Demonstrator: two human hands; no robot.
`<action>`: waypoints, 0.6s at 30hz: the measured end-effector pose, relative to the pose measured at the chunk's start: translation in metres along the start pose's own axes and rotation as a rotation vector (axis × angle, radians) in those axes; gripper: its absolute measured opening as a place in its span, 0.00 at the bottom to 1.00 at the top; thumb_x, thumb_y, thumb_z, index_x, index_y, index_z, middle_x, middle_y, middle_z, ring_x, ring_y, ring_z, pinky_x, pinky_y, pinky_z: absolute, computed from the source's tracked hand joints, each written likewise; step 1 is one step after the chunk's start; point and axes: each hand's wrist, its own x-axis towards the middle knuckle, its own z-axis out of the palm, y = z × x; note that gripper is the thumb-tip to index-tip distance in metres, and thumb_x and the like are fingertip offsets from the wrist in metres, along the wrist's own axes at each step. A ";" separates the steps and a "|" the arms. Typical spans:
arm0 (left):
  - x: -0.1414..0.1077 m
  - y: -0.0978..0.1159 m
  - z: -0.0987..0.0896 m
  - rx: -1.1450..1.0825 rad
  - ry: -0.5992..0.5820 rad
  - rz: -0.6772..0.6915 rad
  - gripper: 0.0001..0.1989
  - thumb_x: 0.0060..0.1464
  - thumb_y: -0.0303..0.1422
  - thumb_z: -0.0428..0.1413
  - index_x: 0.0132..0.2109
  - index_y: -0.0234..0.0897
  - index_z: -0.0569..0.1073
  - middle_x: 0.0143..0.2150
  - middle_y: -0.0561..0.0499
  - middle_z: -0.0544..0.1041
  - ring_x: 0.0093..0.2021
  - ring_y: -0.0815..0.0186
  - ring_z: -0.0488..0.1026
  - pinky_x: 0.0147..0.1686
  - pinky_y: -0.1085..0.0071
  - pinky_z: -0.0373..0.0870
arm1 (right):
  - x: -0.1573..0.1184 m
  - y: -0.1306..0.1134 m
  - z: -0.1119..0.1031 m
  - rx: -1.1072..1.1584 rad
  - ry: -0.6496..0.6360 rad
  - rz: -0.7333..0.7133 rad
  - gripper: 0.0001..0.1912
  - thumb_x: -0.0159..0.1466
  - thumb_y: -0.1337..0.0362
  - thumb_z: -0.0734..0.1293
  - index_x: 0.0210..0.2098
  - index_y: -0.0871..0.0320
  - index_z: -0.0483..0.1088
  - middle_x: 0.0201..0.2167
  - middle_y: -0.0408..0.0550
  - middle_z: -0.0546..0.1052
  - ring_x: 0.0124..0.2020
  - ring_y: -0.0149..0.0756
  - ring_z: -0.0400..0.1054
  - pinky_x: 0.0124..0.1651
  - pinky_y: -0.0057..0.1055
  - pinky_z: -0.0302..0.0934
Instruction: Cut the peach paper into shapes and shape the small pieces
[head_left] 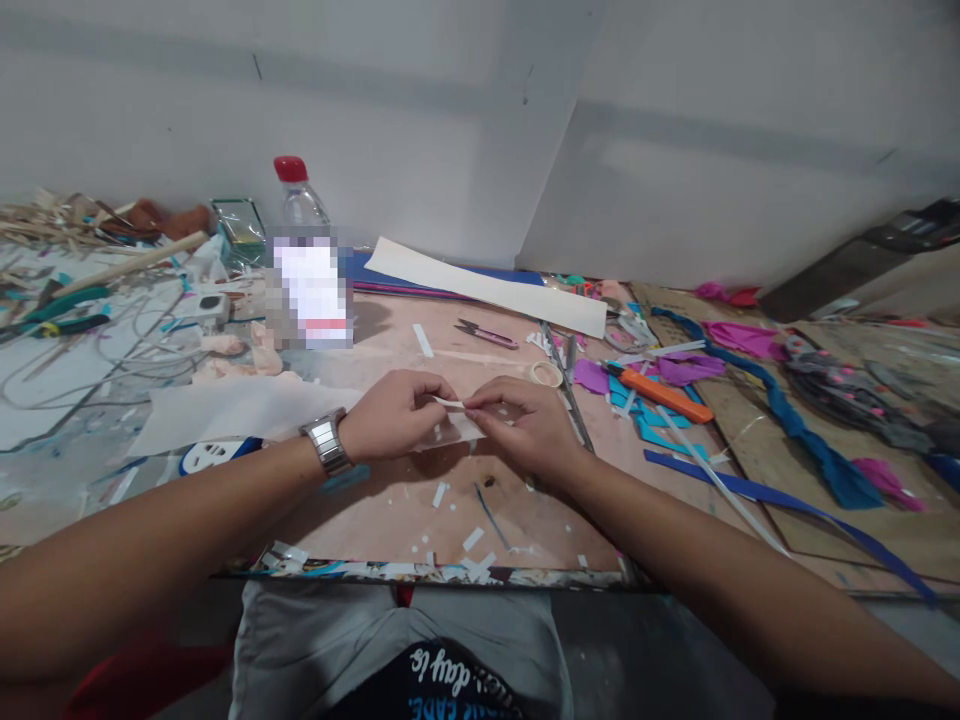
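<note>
Left hand (397,412) and right hand (525,420) both pinching a thin white strip (450,404) between thumb and fingers, fingertips close together. Strip is above the workbench (405,515), mid-width, between near and far edges. Pale ring (547,374) just beyond right hand; snips (486,334) toward far edge; orange cutter (666,392) toward right edge.

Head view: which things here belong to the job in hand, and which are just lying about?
In the job, judging by contact:
- left hand
- right hand
- thin white piece pinched between them

Apparently just lying about, untouched:
- orange cutter
- small snips
- long cream strip
- green-handled pliers
- red-capped bottle
</note>
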 end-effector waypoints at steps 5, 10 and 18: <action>-0.001 0.002 0.000 -0.044 -0.016 -0.007 0.15 0.63 0.39 0.53 0.34 0.35 0.79 0.28 0.52 0.77 0.29 0.68 0.70 0.30 0.72 0.64 | 0.000 0.000 0.000 -0.017 0.007 -0.042 0.04 0.65 0.64 0.71 0.36 0.55 0.80 0.35 0.48 0.83 0.37 0.36 0.77 0.42 0.34 0.69; 0.000 0.001 0.001 -0.080 0.012 -0.033 0.12 0.61 0.37 0.56 0.34 0.35 0.79 0.30 0.51 0.78 0.29 0.69 0.71 0.29 0.74 0.65 | -0.001 0.000 -0.001 -0.039 0.019 -0.039 0.04 0.65 0.63 0.71 0.36 0.55 0.80 0.35 0.48 0.83 0.37 0.36 0.77 0.42 0.35 0.69; 0.000 0.001 0.003 -0.059 0.025 -0.006 0.12 0.62 0.38 0.57 0.36 0.36 0.80 0.32 0.50 0.81 0.31 0.68 0.74 0.32 0.72 0.67 | 0.000 0.000 0.000 -0.103 0.026 -0.026 0.06 0.67 0.60 0.71 0.38 0.54 0.80 0.36 0.48 0.84 0.38 0.38 0.77 0.43 0.36 0.69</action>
